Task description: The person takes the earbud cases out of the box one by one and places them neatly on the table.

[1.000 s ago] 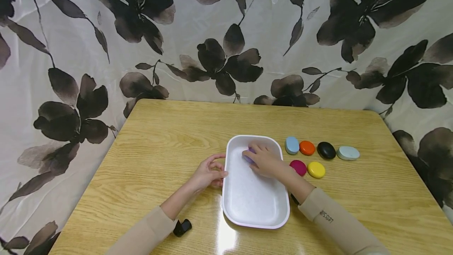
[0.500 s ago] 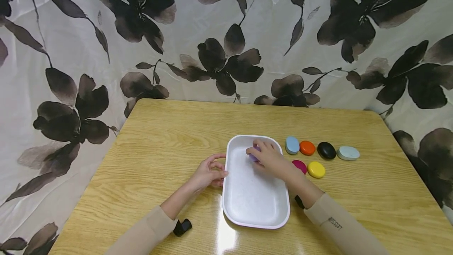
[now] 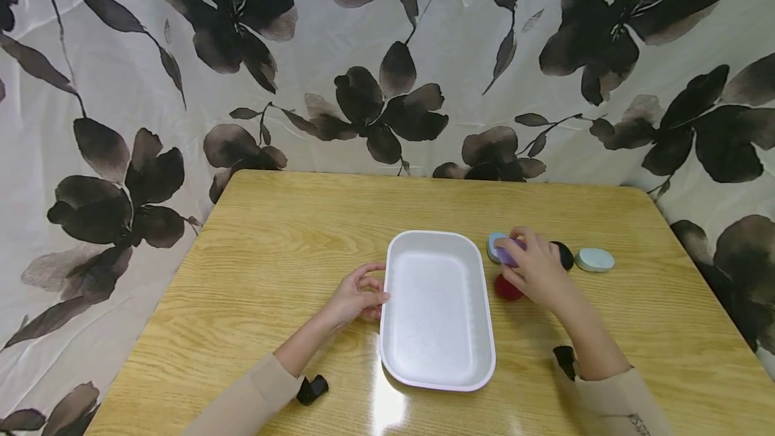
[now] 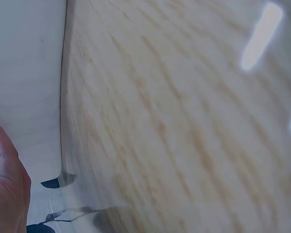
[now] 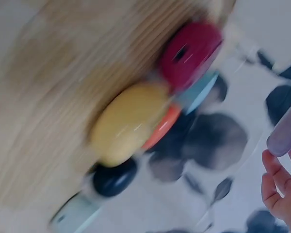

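My right hand [image 3: 535,268] pinches a smooth, rounded purple piece [image 3: 508,252] above the coloured pieces to the right of the tray. The same purple piece [image 5: 287,130] shows at the right edge of the right wrist view, held at the fingertips. My left hand [image 3: 357,295] holds the left rim of a white rectangular tray [image 3: 438,382], thumb at the edge; its other fingertips are partly hidden. Below the right hand lie a light blue piece [image 3: 493,247] and a magenta piece [image 3: 508,286]. In the head view, the hand hides the orange and yellow pieces.
A black piece [image 3: 565,256] and a pale blue oval piece [image 3: 595,260] lie further right. The right wrist view shows the yellow piece [image 5: 128,124] and orange piece [image 5: 162,127]. Floral cloth [image 3: 363,19] hangs behind the wooden table [image 3: 290,221].
My right hand has lifted the purple piece out of the tray and carried it right, over the coloured pieces. The left hand has stayed at the tray's rim.
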`<state>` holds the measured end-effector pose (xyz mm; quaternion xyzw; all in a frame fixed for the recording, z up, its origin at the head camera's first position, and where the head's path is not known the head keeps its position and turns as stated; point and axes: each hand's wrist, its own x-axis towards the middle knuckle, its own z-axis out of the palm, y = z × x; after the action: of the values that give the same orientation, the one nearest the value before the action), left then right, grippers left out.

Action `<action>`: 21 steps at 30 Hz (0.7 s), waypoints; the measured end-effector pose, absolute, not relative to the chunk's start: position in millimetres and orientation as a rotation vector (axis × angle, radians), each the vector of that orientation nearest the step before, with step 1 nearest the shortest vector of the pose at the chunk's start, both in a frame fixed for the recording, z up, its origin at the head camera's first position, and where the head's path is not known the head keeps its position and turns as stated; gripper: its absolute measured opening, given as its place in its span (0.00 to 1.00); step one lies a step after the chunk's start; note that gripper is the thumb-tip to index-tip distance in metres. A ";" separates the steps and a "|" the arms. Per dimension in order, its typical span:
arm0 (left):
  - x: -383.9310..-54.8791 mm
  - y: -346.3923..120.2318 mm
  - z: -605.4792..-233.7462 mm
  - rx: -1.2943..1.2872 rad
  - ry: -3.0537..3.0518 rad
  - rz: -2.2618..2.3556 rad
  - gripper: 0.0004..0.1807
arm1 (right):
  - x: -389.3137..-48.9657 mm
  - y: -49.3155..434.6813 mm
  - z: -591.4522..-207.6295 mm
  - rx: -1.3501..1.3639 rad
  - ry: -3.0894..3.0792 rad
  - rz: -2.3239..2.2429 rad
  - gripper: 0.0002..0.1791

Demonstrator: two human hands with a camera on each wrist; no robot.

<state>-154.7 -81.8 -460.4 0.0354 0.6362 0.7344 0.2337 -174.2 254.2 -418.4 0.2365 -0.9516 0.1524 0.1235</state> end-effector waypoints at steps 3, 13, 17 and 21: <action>-155.2 -81.9 -460.7 0.101 1.749 2.014 0.33 | -169.3 276.5 -419.7 0.596 -2.803 0.446 0.22; -156.1 -82.2 -461.2 0.120 1.749 1.999 0.33 | -153.5 329.8 -437.0 0.415 -2.942 0.445 0.21; -156.4 -82.6 -461.6 0.130 1.739 1.993 0.34 | -149.8 340.2 -445.3 0.371 -3.042 0.456 0.19; -156.9 -82.7 -462.1 0.131 1.733 1.995 0.34 | -149.8 346.6 -450.8 0.331 -3.150 0.484 0.18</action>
<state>-156.9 -82.7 -462.1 0.0479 0.6349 0.7311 0.2452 -149.8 346.6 -450.8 0.1032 -0.9826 0.1511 -0.0311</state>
